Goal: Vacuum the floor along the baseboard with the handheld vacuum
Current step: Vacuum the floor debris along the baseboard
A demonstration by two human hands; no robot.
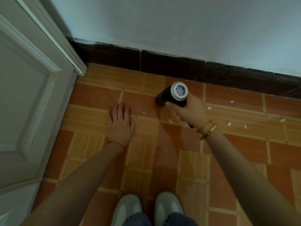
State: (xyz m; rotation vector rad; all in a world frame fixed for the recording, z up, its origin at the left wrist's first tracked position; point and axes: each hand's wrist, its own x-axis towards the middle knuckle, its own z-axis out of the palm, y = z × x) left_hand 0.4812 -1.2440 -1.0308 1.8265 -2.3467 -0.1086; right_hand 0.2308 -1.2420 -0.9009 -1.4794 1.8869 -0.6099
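Note:
My right hand (189, 111) grips the handle of a black handheld vacuum (172, 94), whose silver vented rear end faces up at me. Its nozzle end points down and left at the orange tiled floor (146, 160), a little in front of the dark baseboard (179, 66). White scraps of debris (170, 120) lie on the tiles beside and to the right of the vacuum. My left hand (120, 123) lies flat on the floor with straight fingers, left of the vacuum.
A white panelled door (27, 103) and its frame (71, 54) fill the left side, meeting the baseboard at the corner. A pale wall (179, 22) rises above the baseboard. My two grey shoes (146, 207) stand at the bottom centre.

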